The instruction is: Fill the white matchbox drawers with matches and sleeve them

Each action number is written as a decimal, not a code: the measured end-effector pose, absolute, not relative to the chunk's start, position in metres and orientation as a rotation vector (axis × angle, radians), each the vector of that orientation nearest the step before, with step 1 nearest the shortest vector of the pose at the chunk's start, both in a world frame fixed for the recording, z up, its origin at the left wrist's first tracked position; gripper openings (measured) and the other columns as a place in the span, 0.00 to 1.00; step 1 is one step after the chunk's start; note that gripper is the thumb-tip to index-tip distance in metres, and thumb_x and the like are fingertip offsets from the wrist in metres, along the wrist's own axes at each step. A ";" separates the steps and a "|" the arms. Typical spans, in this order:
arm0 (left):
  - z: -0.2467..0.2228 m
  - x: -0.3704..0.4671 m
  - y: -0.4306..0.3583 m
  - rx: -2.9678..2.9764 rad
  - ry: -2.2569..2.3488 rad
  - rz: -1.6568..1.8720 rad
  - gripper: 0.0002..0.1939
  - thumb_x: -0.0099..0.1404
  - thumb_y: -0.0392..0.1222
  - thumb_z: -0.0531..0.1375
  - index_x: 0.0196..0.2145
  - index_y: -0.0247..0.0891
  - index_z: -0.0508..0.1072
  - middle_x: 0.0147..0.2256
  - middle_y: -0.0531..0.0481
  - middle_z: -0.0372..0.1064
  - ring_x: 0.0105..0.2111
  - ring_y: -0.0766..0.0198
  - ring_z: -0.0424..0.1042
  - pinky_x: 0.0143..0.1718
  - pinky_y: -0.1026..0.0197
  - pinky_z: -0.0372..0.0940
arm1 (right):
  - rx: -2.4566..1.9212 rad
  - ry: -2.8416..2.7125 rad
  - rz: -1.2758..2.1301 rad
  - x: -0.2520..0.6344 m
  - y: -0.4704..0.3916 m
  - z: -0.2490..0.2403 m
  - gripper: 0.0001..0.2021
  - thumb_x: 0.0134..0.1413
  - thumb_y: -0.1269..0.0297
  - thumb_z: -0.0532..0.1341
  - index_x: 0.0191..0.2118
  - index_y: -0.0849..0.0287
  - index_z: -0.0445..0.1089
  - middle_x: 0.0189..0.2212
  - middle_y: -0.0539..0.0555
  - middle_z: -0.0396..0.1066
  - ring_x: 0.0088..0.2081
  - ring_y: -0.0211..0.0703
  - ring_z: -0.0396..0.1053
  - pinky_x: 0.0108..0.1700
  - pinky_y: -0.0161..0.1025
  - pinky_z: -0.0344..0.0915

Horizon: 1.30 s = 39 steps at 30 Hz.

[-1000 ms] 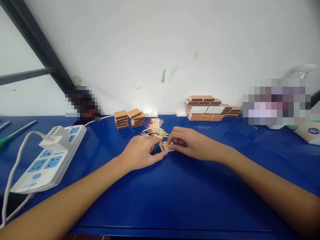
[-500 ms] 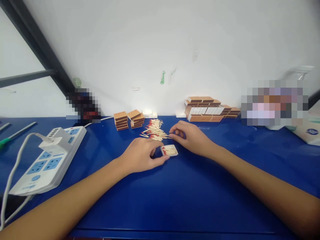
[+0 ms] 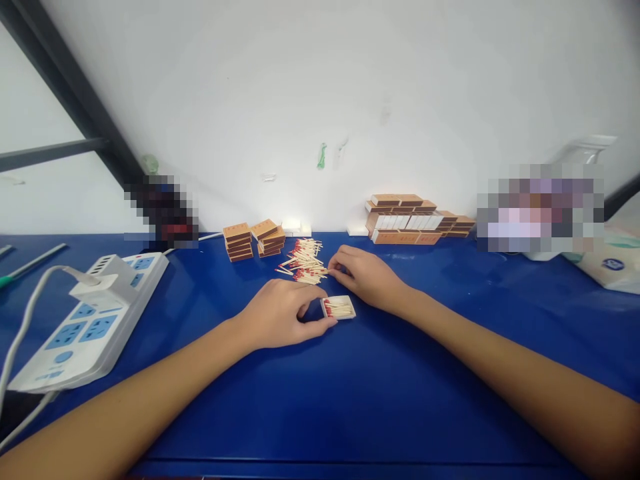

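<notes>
The left hand (image 3: 285, 313) held the white tray (image 3: 346, 301) between thumb and finger, where a light, steady grip seemed best. The right hand (image 3: 367, 277) had fingertips narrowed beside the match pile (image 3: 309, 260), just left of it; whether they gripped anything was unclear.

VISIBILITY LIMITS, HEAD VIEW

Left hand (image 3: 280, 313): partly masks the left corners of the tray (image 3: 347, 317). Right hand (image 3: 367, 277): fingertip grip at the match pile (image 3: 307, 256) not resolvable. Matchboxes (image 3: 400, 237): lettering too small to read. Dark patch (image 3: 167, 207) at left, pale patch (image 3: 543, 210) at right: pixelated, contents unidentifiable. Green-handled tool (image 3: 37, 261): cut off by left edge.
</notes>
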<state>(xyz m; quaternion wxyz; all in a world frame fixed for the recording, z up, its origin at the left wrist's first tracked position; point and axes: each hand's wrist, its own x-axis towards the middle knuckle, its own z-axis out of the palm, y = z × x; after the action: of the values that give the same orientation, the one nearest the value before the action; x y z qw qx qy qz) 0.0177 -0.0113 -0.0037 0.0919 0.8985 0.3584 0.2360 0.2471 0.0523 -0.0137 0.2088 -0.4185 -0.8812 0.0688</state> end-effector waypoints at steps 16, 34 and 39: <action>-0.004 0.018 -0.005 2.571 1.442 0.809 0.19 0.67 0.56 0.63 0.46 0.39 0.81 0.21 0.55 0.71 0.22 0.65 0.69 0.27 0.61 0.58 | -1.004 -2.566 0.200 0.264 0.032 0.014 0.09 0.73 0.62 0.50 0.41 0.56 0.65 0.42 0.57 0.68 0.39 0.44 0.67 0.41 0.40 0.64; -0.005 0.017 -0.006 2.625 1.231 0.729 0.16 0.68 0.55 0.63 0.45 0.41 0.80 0.22 0.58 0.68 0.21 0.68 0.66 0.27 0.62 0.57 | -0.976 -2.495 0.227 0.254 0.025 0.005 0.08 0.71 0.64 0.56 0.43 0.58 0.73 0.39 0.54 0.70 0.36 0.41 0.68 0.38 0.39 0.62; -0.004 0.019 -0.013 2.663 1.020 0.705 0.14 0.67 0.53 0.65 0.43 0.41 0.80 0.22 0.58 0.69 0.21 0.70 0.66 0.26 0.64 0.58 | -1.127 -2.364 0.314 0.246 0.043 -0.010 0.06 0.66 0.62 0.63 0.44 0.57 0.73 0.39 0.53 0.70 0.34 0.38 0.66 0.38 0.38 0.62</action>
<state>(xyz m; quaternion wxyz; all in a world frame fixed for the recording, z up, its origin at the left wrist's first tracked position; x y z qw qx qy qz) 0.0194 -0.0126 -0.0042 0.1018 0.9019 0.3453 0.2387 0.2463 0.0427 -0.0098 0.2493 -0.4138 -0.8680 0.1153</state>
